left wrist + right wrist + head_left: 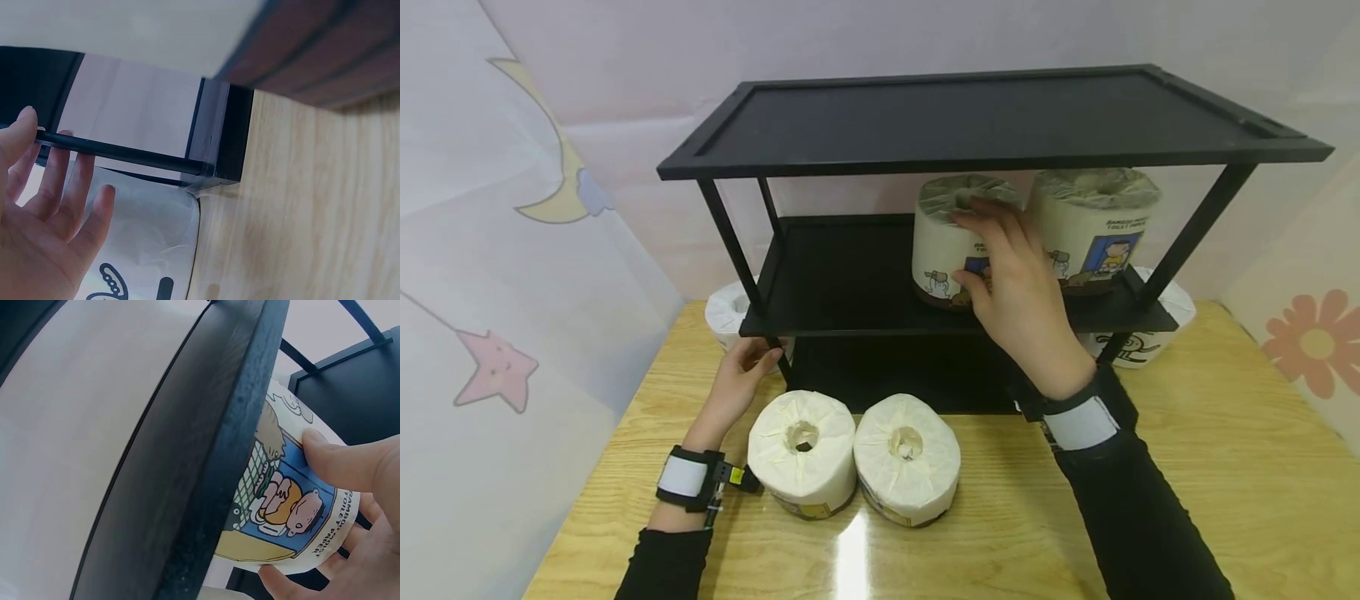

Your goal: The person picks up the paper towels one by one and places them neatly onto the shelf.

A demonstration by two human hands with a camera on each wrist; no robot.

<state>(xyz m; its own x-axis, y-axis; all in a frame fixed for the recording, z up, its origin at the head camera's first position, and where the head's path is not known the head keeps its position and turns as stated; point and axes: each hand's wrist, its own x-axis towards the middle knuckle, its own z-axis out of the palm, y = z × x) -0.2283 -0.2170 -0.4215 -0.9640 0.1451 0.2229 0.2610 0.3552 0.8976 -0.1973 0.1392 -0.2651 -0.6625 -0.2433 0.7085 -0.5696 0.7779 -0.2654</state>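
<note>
With right hand (1018, 287) partly curled, gripping a white, paper-wrapped cylindrical roll (942, 243) on a rectangular black rack's (985, 117) middle tier (850, 275), ideally keeping it upright; with left hand (745, 371), holding a slim near-left post (137, 154).

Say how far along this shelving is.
Done, seemingly: toilet-paper roll on the middle shelf, right side. In hand: the right hand grips another roll beside it, the left hand a rack post. Probably remaining: the left front roll and right front roll on the table.

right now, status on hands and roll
Right hand grips toilet roll; left hand holds rack post; roll upright beneath top panel; another roll at right.
</note>
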